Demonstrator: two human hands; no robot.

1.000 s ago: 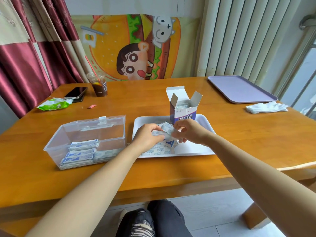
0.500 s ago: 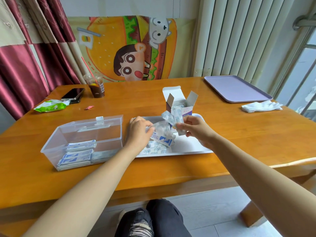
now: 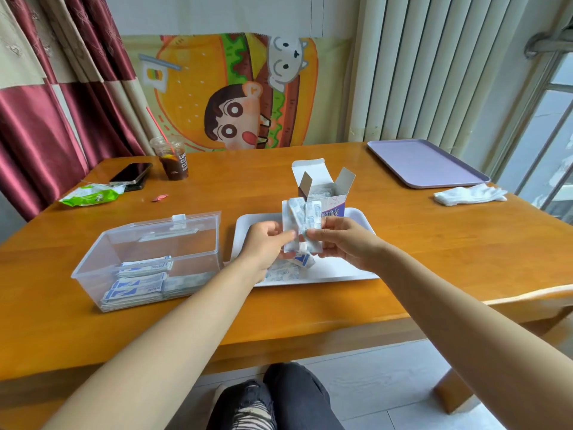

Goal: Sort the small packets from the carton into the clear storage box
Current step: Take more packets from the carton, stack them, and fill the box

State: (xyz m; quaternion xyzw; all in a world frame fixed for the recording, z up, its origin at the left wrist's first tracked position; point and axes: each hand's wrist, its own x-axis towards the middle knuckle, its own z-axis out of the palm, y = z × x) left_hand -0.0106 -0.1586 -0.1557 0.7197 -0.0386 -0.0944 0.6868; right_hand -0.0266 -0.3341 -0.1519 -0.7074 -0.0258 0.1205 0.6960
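Wooden table point(image 3: 310, 311) stands before maroon curtain point(image 3: 37, 128) and cartoon cloth point(image 3: 192, 88)

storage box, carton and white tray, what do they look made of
Storage box: clear rigid plastic, glossy; the packets inside show through its walls. Carton: thin printed cardboard, matte; its folded flaps stand open. White tray: probably smooth plastic or melamine, with a raised rounded rim; cannot tell which.
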